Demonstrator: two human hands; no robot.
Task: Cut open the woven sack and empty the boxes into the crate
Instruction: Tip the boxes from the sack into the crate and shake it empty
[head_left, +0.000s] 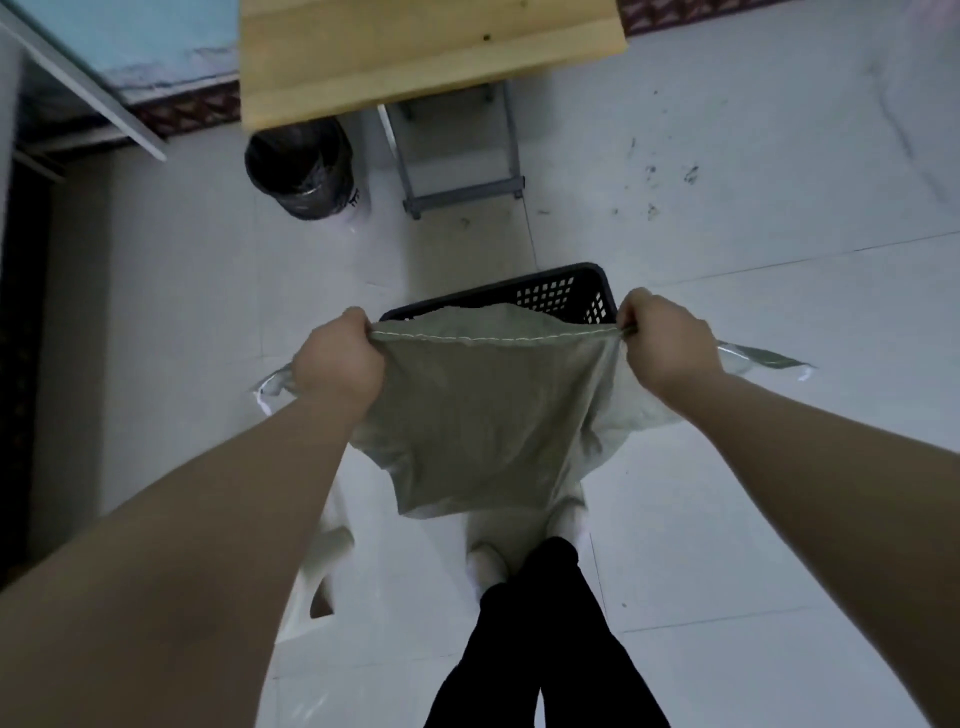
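Sack stretched between both hands

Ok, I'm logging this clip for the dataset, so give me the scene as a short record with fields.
left hand: gripping the sack's stitched edge, left corner
right hand: gripping the same edge, right corner
woven sack: grey-green, held up, hanging limp over the crate
crate: black, perforated, on the floor; contents hidden
boxes: none visible
bin: black-lined, beside the wooden table

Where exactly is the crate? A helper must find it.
Look below the pale wooden table, past its grey metal legs. The black plastic crate sits on the white tiled floor, behind the raised grey-green woven sack. Only it has lattice walls.
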